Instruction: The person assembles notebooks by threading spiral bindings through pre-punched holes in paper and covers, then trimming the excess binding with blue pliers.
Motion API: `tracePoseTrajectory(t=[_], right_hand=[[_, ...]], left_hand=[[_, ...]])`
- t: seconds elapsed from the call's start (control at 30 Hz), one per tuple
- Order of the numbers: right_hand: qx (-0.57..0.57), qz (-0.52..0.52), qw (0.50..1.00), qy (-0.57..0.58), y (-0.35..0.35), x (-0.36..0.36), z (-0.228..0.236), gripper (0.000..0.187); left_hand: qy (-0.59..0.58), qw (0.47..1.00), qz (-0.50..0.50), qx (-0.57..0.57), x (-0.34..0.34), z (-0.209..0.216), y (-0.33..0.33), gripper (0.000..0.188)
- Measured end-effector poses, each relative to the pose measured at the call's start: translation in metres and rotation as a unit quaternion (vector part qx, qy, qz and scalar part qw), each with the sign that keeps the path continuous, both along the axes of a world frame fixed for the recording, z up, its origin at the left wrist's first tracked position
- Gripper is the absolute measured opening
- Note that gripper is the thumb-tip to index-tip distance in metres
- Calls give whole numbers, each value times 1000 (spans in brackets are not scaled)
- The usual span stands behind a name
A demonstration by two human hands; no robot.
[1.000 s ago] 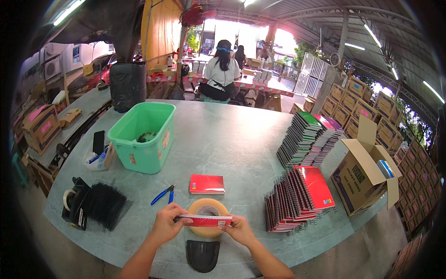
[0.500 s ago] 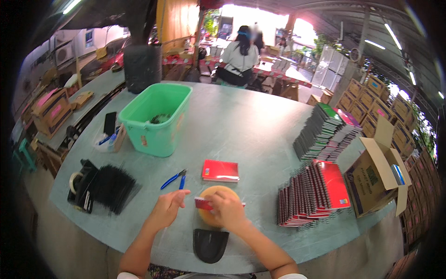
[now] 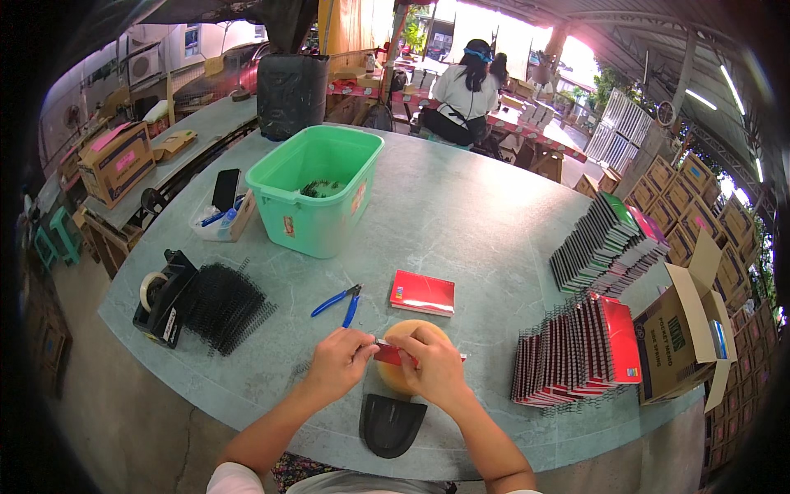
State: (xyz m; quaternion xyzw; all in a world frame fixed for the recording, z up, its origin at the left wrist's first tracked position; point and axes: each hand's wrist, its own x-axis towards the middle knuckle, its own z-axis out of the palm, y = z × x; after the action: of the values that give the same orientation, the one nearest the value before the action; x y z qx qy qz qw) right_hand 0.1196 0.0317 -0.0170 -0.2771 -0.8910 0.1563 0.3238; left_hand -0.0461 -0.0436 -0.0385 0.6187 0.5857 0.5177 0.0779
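My right hand [image 3: 429,366] grips a small red notebook [image 3: 388,355], held edge-up above a round yellowish disc [image 3: 395,380]. At the notebook's left end, my left hand [image 3: 341,358] is closed in a pinch. A small dark bit shows by its fingertips, too small to make out. Just beyond the disc lies a short pile of red notebooks [image 3: 422,292]. Blue-handled cutters [image 3: 351,311] rest with their handles spread, beyond my left hand. On the near side of the disc lies a black rounded pad [image 3: 393,426].
Left of my hands are a heap of black spiral wires [image 3: 224,309] and a tape dispenser [image 3: 169,305]. A green bin [image 3: 317,214] stands farther back. Stacked spiral notebooks [image 3: 568,354] and an open carton [image 3: 679,346] occupy the right. Someone sits [image 3: 465,95] at a far table.
My left hand has moved right to the notebook's end and closed in a pinch. My right hand still holds the notebook over the disc. The whole view has shifted.
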Motion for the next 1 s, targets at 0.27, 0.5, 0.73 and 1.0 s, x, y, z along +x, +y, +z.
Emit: tracePoseTrajectory(t=[0.27,0.5,0.73,1.0], right_hand=[[61,33,995,-70,1,-1,0,23],[78,-30,996,-8,3,-17,-16,16],[47,-15,997,58,9,-26,-15,21],[-7,36,997,71,15,-15,-13,29]], left_hand=[[62,986,-83,-135,-27,2,7,20],[54,984,-69,-155,-21,17,8,28],[28,992,-30,-119,-33,25,-1,23],[244,969,-19,-28,-7,9,-3,24]])
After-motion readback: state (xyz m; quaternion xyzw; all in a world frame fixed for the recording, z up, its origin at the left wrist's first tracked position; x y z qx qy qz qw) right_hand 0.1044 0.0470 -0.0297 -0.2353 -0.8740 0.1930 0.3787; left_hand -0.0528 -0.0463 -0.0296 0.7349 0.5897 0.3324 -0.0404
